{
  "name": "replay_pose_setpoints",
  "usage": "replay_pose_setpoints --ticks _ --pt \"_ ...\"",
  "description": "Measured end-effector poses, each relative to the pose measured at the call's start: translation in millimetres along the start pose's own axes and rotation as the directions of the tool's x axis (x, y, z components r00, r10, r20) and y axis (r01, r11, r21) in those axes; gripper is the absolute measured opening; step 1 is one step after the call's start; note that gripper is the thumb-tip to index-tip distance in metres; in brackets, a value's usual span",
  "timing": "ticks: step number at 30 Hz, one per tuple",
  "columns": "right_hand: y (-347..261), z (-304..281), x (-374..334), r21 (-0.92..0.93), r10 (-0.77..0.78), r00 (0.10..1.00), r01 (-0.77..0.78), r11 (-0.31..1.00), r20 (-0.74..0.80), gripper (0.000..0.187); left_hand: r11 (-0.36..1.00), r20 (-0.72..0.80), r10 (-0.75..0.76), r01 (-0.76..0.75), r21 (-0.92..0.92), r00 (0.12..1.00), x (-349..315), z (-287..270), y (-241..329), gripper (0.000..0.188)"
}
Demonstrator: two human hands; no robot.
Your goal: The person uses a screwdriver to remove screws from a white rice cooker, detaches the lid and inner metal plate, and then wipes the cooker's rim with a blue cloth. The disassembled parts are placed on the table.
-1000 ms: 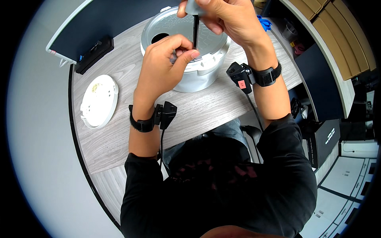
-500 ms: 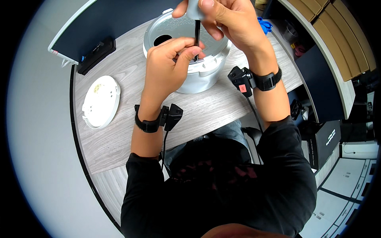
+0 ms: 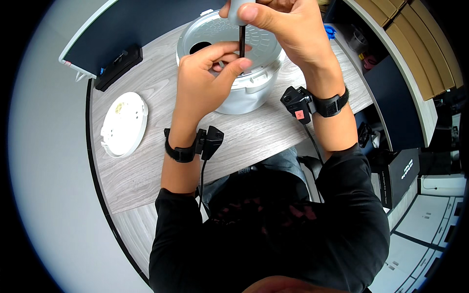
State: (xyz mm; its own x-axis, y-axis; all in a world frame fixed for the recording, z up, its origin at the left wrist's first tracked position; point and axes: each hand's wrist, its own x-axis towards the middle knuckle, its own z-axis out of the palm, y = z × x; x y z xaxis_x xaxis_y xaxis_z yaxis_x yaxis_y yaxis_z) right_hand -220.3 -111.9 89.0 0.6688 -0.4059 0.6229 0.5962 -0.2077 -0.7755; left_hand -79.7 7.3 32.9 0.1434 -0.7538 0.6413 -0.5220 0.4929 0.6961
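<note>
Grey desk (image 3: 159, 95) below, right grip (image 3: 288, 27) clasps a screwdriver (image 3: 242, 34), left grip (image 3: 202, 75) half-curled around its shaft (image 3: 242, 43), contact unclear.

White appliance (image 3: 249, 100), disc (image 3: 124, 129), black box (image 3: 117, 71) on table (image 3: 273, 128)

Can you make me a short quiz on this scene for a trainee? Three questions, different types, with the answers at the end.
1. Multiple choice: which hand grips the screwdriver-like tool with a grey handle and black shaft? A) left B) right C) neither
2. True or false: a round, white plastic plate lies to the person's left of the white, pot-shaped appliance.
3. Fill in the blank: the bare left hand has its thumb and fingers at the part of the shaft ____ (nearer to / farther from) the handle.

Key:
1. B, the bare right hand.
2. True.
3. Farther from.
</note>
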Motion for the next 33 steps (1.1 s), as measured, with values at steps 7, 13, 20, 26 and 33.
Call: replay_pose_setpoints --ticks 7,13,20,26,33 --pt "20.5 -1.2 -0.8 0.193 -0.052 0.999 0.052 0.980 -0.006 0.035 0.997 0.029 -0.056 0.057 -0.052 0.998 -1.1 1.2 -6.3 0.013" --pt "20.1 -0.1 -1.8 -0.106 -0.030 0.998 0.024 0.994 -0.056 0.027 0.995 0.021 -0.009 0.007 0.100 1.000 -1.0 0.0 -5.6 0.013" --pt "13.0 -4.2 -1.4 0.058 -0.036 0.999 0.037 0.998 -0.020 0.031 0.993 0.060 -0.044 0.051 -0.106 0.997 0.1 -0.8 -3.0 0.015" --pt "19.8 3.5 -4.1 0.116 -0.021 0.998 0.029 0.993 -0.063 0.032 0.997 0.029 -0.021 0.023 -0.078 0.999 -1.4 2.0 -10.9 0.009" --pt "14.4 -3.2 -1.1 -0.158 -0.029 0.994 0.013 0.987 -0.101 0.032 0.999 0.026 -0.018 0.017 0.041 1.000 0.0 0.3 -4.9 0.011"
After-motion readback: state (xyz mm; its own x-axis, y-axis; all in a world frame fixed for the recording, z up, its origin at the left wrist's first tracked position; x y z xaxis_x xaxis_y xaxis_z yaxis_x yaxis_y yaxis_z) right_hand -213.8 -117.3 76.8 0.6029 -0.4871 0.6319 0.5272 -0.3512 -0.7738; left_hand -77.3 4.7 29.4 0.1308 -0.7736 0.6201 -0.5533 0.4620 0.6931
